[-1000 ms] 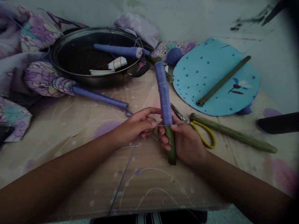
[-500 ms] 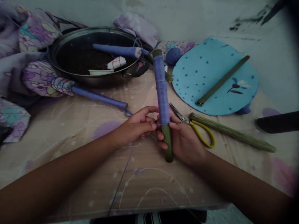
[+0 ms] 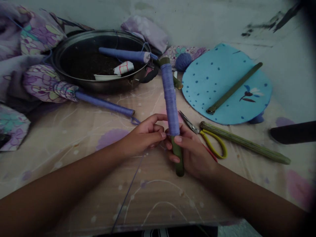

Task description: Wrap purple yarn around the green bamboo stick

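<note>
My right hand (image 3: 195, 151) is closed around the lower part of a green stick (image 3: 178, 153), its thumb pressed near the edge of the winding. Purple-blue yarn (image 3: 170, 98) is wound tightly over most of the stick, leaving bare green at the lower end and a short bit at the top. My left hand (image 3: 150, 133) pinches the strand of yarn just left of the stick. From there the loose yarn (image 3: 128, 192) runs down over the front edge of the table. The stick is held upright, leaning slightly left at its top.
Scissors with yellow and red handles (image 3: 212, 141) lie right of my hands beside a bare green stick (image 3: 244, 141). Another stick (image 3: 234, 87) rests on a blue dotted cloth (image 3: 202, 82). Behind stands a dark pan (image 3: 98, 84) with soil; a yarn-wrapped stick (image 3: 106, 103) lies at left.
The stick's top has tipped a little to the left and its lower end sits slightly lower. My right thumb has shifted onto the winding's lower edge. My left hand has barely moved.
</note>
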Available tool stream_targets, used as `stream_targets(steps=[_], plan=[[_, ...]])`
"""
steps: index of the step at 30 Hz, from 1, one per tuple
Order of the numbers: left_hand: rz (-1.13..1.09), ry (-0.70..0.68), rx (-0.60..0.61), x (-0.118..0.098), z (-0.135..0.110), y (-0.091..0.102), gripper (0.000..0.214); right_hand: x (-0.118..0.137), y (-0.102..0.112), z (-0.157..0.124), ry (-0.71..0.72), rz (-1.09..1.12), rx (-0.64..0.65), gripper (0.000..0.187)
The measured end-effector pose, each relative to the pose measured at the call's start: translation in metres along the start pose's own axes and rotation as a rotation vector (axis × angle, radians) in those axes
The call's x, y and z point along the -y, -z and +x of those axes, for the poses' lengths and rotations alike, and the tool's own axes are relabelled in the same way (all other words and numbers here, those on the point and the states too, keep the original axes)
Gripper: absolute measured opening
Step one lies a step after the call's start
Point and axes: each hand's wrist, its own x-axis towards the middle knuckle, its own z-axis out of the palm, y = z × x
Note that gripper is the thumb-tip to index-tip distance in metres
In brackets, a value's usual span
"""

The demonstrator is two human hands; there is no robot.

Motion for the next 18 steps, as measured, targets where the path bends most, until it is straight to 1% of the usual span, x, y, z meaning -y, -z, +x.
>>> stream_targets(steps=[2,6,11,18], plan=[[-0.011,-0.011,0.012,0.0003,-0.0001,0.0000,0.036,-0.0011,0.0007,0.0001,-0.002,-0.014,0.005,0.025],[-0.012,-0.008,0.002,0.0007,-0.0004,0.0003,0.038,-0.0015,0.0037,0.0016,-0.017,-0.033,0.024,0.014],[-0.015,-0.007,-0.006,-0.0002,-0.0004,0.0006,0.037,-0.0008,0.0036,0.0019,-0.003,-0.004,0.032,0.015],[0.000,-0.016,0.035,0.0002,-0.0005,0.0020,0.044,0.0001,0.0035,0.0017,-0.001,-0.007,0.040,0.014]])
